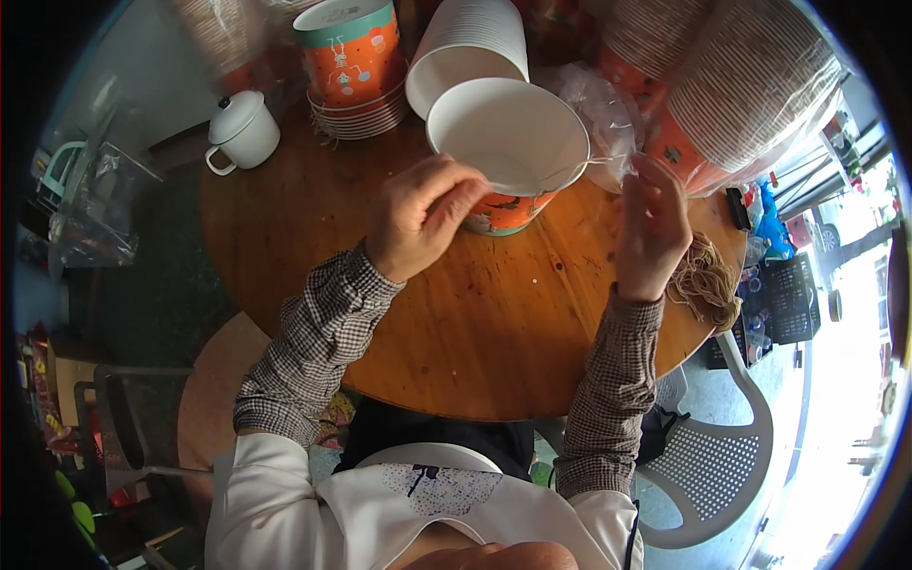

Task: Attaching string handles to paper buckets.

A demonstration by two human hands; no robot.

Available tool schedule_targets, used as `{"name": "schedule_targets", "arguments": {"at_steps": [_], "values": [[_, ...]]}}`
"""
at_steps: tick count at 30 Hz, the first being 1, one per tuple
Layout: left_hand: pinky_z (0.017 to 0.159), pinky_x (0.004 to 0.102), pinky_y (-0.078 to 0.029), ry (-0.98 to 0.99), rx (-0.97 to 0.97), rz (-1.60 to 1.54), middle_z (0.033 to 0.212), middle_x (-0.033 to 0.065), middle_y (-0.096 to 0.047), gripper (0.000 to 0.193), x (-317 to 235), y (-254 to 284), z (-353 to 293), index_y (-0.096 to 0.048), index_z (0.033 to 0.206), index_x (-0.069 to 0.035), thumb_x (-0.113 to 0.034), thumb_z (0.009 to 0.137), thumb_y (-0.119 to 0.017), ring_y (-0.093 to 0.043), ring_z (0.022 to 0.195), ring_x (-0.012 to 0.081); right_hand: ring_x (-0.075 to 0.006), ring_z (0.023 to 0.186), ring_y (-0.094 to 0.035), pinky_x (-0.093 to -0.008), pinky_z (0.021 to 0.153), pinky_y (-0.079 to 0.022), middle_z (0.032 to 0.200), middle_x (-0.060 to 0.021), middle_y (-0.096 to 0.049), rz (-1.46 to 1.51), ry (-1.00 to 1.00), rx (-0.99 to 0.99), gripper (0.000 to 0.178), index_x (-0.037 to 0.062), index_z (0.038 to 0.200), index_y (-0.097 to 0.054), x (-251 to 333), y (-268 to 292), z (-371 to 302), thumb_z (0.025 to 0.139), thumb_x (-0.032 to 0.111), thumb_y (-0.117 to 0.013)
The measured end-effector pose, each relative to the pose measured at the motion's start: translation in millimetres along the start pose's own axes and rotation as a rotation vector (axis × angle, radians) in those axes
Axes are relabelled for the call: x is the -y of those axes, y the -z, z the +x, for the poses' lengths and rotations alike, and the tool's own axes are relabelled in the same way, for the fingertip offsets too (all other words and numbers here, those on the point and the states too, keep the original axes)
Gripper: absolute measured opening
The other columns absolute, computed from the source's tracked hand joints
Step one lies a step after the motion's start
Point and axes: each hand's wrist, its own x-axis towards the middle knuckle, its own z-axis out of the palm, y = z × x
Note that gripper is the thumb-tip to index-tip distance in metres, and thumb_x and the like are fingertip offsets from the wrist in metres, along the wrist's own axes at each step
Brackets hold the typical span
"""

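Note:
A white-lined paper bucket (503,133) with an orange printed outside stands upright on the wooden table in front of me. My left hand (423,214) is closed at its front left rim, thumb and forefinger pressed together; what lies between them is too small to make out. To the right of the bucket, my right hand (654,228) pinches a thin pale string (598,161). This string runs leftward from my right fingers over the rim and into the bucket's mouth. A bundle of tan string (705,280) lies by my right wrist, at the table's right edge.
Behind the bucket lies a stack of white paper buckets (470,47). Nested orange buckets (347,66) and a white lidded enamel mug (244,131) stand left of it. Plastic-wrapped bucket stacks (750,85) crowd the right back. A grey chair (712,456) is beside the round table (456,351).

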Motion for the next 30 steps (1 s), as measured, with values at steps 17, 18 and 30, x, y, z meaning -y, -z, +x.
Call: {"name": "schedule_targets", "arguments": {"at_steps": [17,18,30], "values": [[0.086,0.0376,-0.045,-0.155,0.021,0.093,0.101,0.0121,-0.059,0.022,5.4,13.3,6.1,-0.061,0.099,-0.001,-0.006,0.078,-0.059,-0.056,0.095,0.0291,-0.0112,0.064,-0.058,-0.0243,0.056,-0.048,0.081,-0.0056,-0.058,0.107,0.13,0.0,0.015,-0.0024,0.098,-0.056,16.0,-25.3,-24.1,0.088,-0.008,-0.048],[0.089,0.0377,-0.045,-0.182,0.007,0.152,0.104,0.0124,-0.059,0.024,13.6,16.5,8.6,-0.061,0.1,-0.001,-0.004,0.077,-0.056,-0.056,0.099,0.0291,-0.0107,0.06,-0.055,-0.0232,0.054,-0.046,0.079,-0.0054,-0.056,0.205,0.109,-0.112,0.012,-0.003,0.1,-0.053,13.8,-22.8,-20.5,0.091,-0.005,-0.046],[0.083,0.0379,-0.047,-0.268,0.016,0.169,0.094,0.0025,-0.065,0.043,7.6,-10.6,-3.7,-0.063,0.114,-0.011,-0.016,0.073,-0.075,-0.061,0.084,0.0216,-0.0047,0.045,-0.039,-0.0196,0.039,-0.033,0.066,0.0008,-0.05,0.449,-0.006,-0.306,0.008,0.0028,0.094,-0.053,-2.7,-0.4,-2.8,0.094,0.011,-0.055]]}}
